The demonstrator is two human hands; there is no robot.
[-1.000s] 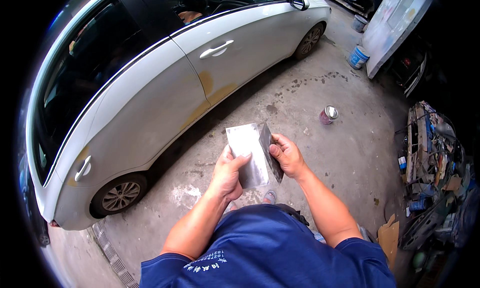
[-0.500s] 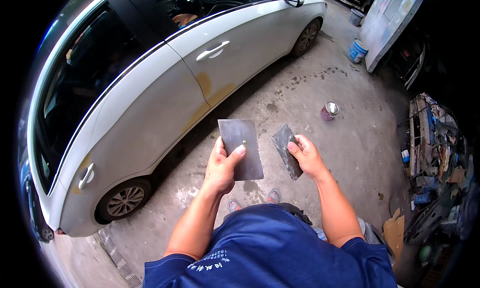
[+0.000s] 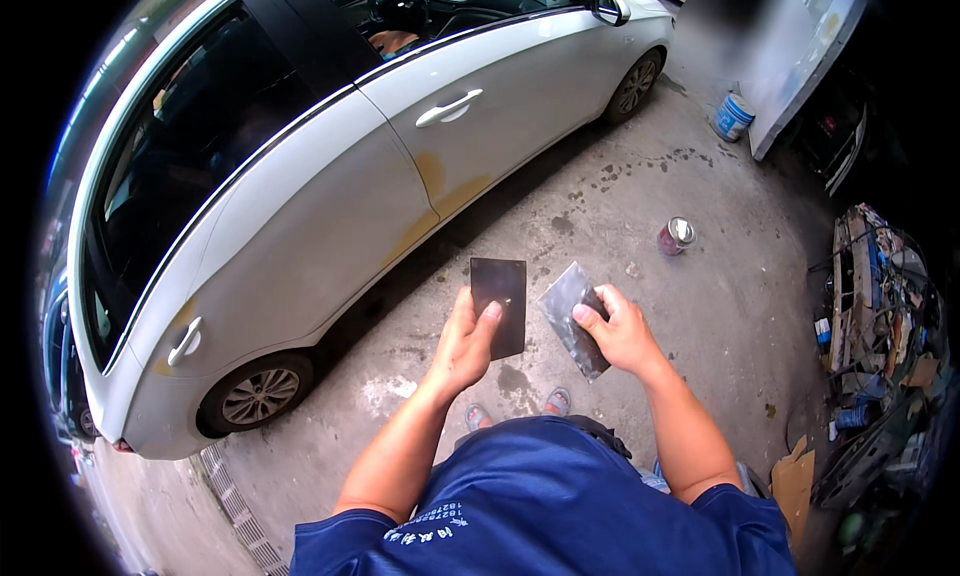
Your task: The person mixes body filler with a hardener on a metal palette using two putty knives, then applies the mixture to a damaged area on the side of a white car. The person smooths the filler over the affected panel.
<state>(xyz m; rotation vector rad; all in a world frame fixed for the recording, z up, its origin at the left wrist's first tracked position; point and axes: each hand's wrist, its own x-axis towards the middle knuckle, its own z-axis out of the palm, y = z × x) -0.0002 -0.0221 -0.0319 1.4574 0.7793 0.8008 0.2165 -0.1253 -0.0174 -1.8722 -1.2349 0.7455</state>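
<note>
My left hand [image 3: 467, 342] grips a dark, flat rectangular plate [image 3: 505, 328], thumb lying on its face beside a small pale yellowish dab. The plate is tilted and looks nearly black. In my right hand [image 3: 620, 328] is a thinner, smaller grey spreader plate [image 3: 566, 311], smeared with lighter marks and pinched between thumb and fingers. The two plates are close to each other in front of my body, with a narrow gap between them. To the left stands a white car [image 3: 290, 191] with yellowish patches [image 3: 455, 198] along the lower doors and around the rear door handle.
On the concrete floor [image 3: 560, 246] ahead right stands a small open-looking tin [image 3: 676, 236]. Farther off are a blue-and-white bucket [image 3: 733, 118] and a leaning white panel [image 3: 800, 86]. Piled car parts [image 3: 875, 306] and torn cardboard [image 3: 793, 481] lie at right. A floor grate [image 3: 240, 506] runs at lower left.
The left plate has turned, so it looks narrower and darker. The right spreader has tilted to show more of its pale face. The whole scene has shifted slightly rightward in view.
</note>
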